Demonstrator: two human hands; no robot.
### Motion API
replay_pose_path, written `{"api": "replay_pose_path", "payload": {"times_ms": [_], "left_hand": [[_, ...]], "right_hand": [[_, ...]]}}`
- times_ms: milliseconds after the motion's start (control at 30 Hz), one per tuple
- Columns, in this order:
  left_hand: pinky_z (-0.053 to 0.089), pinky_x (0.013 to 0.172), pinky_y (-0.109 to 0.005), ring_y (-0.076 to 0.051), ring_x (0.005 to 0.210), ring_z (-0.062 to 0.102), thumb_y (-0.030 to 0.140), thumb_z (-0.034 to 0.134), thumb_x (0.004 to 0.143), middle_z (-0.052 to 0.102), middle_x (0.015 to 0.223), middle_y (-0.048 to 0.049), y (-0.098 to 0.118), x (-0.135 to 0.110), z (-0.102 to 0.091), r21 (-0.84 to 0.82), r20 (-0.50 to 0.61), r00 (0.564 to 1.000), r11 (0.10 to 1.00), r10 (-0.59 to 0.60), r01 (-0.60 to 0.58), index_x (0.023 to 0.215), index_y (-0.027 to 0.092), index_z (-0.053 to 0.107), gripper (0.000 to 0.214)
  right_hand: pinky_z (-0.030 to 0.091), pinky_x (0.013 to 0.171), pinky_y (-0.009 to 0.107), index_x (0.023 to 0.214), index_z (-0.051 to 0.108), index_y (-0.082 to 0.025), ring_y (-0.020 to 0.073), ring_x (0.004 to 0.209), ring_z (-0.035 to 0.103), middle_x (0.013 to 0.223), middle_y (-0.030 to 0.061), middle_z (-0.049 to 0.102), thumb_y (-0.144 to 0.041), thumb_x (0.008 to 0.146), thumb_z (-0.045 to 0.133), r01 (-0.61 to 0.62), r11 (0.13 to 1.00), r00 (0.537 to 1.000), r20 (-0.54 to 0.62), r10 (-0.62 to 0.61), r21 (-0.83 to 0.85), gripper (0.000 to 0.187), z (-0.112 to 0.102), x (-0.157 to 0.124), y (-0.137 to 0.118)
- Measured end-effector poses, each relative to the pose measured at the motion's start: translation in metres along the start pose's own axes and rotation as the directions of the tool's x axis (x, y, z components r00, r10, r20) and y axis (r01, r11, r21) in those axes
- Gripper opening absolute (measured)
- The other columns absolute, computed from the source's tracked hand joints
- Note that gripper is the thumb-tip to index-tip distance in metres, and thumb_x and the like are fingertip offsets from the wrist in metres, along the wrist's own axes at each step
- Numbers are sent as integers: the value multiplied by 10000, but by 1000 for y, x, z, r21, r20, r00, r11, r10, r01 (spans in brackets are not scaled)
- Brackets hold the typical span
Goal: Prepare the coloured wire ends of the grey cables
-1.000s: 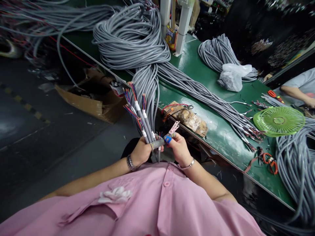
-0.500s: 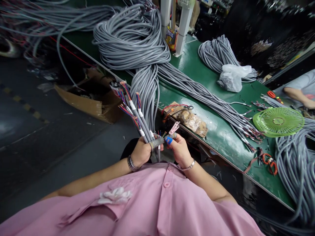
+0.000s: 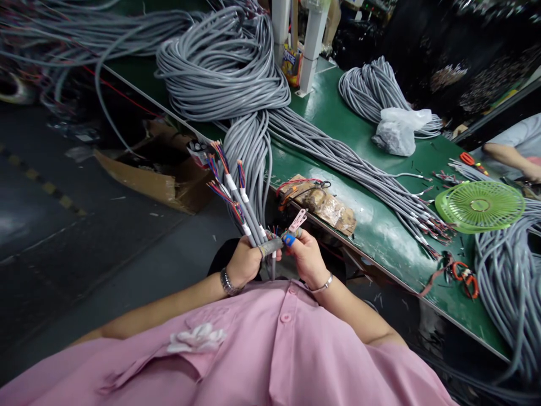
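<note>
My left hand is closed around several grey cables, which rise up and to the left from my fist. White sleeves band the cables near their ends, and thin coloured wires fan out at the tips. Close beside it, my right hand is pinched shut, with blue tape around one digit. From its fingers sticks up a small pink slotted piece that looks like a clip. Short coloured wires show between the two hands. My fingers hide what exactly meets at the pinch.
Large coils of grey cable lie on the green table. Along its front stand a taped cardboard piece, orange-handled scissors and a green fan. A cardboard box sits on the floor. Another person's arm is at the right.
The held cable ends have shifted slightly to the right. Both hands stay almost in the same place and keep their grip; the whole view has moved a little.
</note>
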State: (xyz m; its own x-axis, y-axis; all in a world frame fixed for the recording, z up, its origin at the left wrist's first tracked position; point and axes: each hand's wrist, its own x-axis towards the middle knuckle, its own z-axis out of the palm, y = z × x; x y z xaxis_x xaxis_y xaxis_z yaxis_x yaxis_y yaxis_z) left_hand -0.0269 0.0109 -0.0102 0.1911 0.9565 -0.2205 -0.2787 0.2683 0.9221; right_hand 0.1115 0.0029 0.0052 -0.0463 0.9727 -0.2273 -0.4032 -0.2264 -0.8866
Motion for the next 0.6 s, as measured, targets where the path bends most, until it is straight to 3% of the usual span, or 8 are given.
{"api": "replay_pose_path", "payload": {"times_ms": [600], "left_hand": [[525,530,-264,-172,556,656,234,738,679,686,594,-24,-5,1,1,-43,-76,997,999,-3,0,671,150,669,109]], "right_hand": [[364,480,221,761,559,-191,85,457,487,544,-55,557,-363,706,738,-1,999,998,-59,-1,-39,255,2,2,2]]}}
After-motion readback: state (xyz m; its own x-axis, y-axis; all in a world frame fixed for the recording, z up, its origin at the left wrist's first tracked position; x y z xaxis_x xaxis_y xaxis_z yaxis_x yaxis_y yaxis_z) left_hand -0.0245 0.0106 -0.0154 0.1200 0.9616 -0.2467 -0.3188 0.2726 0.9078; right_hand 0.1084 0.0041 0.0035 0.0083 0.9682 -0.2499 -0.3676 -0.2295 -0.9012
